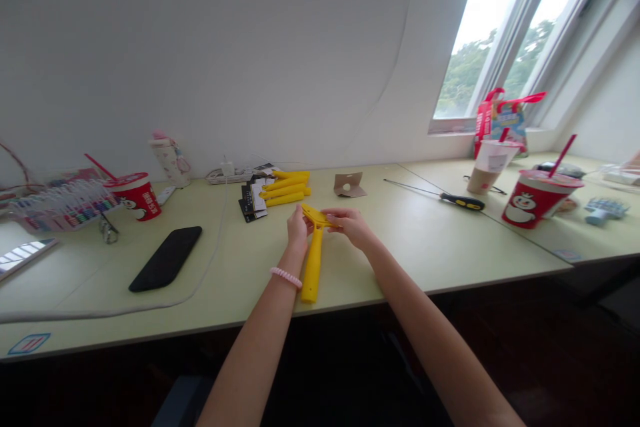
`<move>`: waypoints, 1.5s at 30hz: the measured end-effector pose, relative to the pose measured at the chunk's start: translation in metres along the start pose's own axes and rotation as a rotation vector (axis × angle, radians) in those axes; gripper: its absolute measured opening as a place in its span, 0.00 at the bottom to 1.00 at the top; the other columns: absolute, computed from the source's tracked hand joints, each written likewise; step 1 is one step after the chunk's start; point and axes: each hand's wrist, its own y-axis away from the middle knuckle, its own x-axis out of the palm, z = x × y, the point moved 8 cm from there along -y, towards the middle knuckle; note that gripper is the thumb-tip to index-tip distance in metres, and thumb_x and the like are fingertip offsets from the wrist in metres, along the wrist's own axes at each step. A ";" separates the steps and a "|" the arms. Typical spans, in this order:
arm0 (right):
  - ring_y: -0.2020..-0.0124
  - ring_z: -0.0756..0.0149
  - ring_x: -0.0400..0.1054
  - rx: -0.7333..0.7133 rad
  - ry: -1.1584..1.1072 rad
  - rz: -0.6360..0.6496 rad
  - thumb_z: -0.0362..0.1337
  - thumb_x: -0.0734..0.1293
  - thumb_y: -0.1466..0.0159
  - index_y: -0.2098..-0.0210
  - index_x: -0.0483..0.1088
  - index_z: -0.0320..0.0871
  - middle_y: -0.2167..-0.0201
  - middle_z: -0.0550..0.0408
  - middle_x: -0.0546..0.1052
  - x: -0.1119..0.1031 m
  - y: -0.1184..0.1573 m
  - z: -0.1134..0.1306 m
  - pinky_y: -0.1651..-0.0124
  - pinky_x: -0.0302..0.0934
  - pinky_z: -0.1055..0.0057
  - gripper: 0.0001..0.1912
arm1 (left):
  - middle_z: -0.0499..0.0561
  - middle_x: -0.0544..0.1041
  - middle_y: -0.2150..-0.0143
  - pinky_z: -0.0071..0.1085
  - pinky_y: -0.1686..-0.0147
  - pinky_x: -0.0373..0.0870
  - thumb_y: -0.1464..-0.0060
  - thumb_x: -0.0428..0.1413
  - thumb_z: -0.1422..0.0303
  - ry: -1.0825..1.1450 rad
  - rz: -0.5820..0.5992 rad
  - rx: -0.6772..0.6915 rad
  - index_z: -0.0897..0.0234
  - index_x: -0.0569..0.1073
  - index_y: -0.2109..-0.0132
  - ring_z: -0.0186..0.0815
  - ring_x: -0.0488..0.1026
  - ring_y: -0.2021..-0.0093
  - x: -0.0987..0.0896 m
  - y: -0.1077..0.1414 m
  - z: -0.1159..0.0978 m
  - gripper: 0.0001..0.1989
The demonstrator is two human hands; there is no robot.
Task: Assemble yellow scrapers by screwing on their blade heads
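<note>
From the head camera, two bare arms reached over a pale green desk, and both hands met in the middle. The left hand, with a pink hair band on its wrist, pinched the top of a yellow plastic piece between its thumb and fingers. The right hand pinched the other side of that top, with its fingers curled and not spread. The piece was up near the hands, and its long stick part pointed down toward the near edge of the desk. It looked light, stiff and a bit smooth, so the long stick part seemed like a good place to take hold of it. Just past the hands lay a pile of more yellow pieces beside a stack of black and white cards. A black phone lay to the left, and a screwdriver and a red paper cup stood off to the right. Fingers hid part of the top, so I could not see its whole shape, and I could not tell if the bottom end touched the desk
</note>
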 end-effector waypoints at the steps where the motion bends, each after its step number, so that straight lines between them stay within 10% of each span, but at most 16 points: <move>1: 0.67 0.67 0.70 0.006 -0.007 -0.002 0.29 0.67 0.49 0.66 0.75 0.40 0.66 0.51 0.77 0.000 0.000 0.000 0.65 0.67 0.71 0.10 | 0.51 0.74 0.74 0.28 0.73 0.68 0.47 0.49 0.61 0.003 -0.004 0.000 0.67 0.68 0.66 0.32 0.72 0.76 0.000 0.000 0.000 0.12; 45: 0.67 0.63 0.72 0.019 -0.074 -0.025 0.23 0.63 0.48 0.72 0.73 0.38 0.69 0.49 0.76 0.002 0.001 -0.002 0.60 0.70 0.64 0.09 | 0.51 0.73 0.75 0.27 0.76 0.65 0.45 0.45 0.58 0.010 0.065 -0.057 0.68 0.71 0.66 0.31 0.70 0.78 0.002 -0.004 0.007 0.18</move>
